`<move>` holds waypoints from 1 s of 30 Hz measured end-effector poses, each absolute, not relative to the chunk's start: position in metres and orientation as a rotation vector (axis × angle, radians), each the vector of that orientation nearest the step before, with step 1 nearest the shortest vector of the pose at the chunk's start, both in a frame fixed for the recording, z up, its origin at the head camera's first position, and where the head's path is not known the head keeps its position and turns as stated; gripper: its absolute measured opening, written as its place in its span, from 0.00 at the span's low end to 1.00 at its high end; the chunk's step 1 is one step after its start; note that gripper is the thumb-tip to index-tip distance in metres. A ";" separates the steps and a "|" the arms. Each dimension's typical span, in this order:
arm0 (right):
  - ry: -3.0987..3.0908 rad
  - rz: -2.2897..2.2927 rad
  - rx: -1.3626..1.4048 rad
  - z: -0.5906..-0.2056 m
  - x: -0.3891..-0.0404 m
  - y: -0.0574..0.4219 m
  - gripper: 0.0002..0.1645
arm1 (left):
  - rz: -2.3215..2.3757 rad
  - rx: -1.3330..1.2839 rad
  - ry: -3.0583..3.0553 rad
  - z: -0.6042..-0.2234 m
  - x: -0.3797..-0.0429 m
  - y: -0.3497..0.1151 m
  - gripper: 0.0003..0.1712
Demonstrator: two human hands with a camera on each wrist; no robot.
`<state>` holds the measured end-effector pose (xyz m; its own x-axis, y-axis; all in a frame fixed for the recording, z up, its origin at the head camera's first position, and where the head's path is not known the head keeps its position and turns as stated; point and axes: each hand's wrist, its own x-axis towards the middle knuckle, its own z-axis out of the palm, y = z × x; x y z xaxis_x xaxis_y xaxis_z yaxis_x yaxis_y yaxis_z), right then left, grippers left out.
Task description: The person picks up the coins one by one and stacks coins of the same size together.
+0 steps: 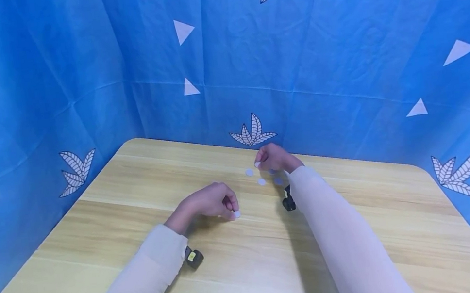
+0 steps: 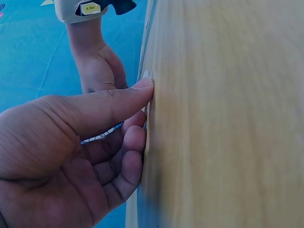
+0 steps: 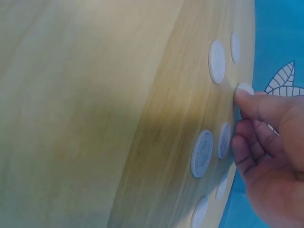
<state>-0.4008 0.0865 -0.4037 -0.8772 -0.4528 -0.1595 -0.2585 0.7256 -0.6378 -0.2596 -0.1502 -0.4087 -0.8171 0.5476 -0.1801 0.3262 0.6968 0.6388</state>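
Over the middle of the table, my left hand (image 1: 212, 200) pinches a silver-white coin (image 1: 237, 214) between thumb and fingertips, close to the wood. In the left wrist view, the thumb of that hand (image 2: 71, 137) hides most of the coin. Farther back, my right hand (image 1: 273, 157) holds another coin (image 1: 257, 164) between thumb and fingers. The right wrist view shows this held coin (image 3: 246, 87) partly covered by the thumb. Several more coins lie flat below and around the right hand, among them a coin (image 3: 202, 154) with a raised pattern and a smoother-looking coin (image 3: 217, 61).
A light wood-grain table (image 1: 250, 271) with rounded far corners carries the coins. Blue cloth (image 1: 321, 57) printed with leaves and white triangles hangs along its far and side edges. Black wrist cameras sit at both sleeves, one near the left cuff (image 1: 194, 259).
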 end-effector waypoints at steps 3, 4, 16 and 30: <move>2.638 -0.915 -0.608 -0.402 -0.399 0.088 0.06 | 0.859 0.684 2.547 -0.408 -0.259 -0.149 0.08; 2.640 -0.926 -0.625 -0.401 -0.399 0.089 0.07 | 0.857 0.682 2.549 -0.407 -0.259 -0.148 0.08; 2.626 -0.950 -0.803 -0.372 -0.382 0.102 0.09 | 0.850 0.692 2.557 -0.408 -0.259 -0.148 0.08; 2.620 -0.781 -0.953 -0.358 -0.348 0.105 0.06 | 0.862 0.675 2.552 -0.409 -0.260 -0.149 0.08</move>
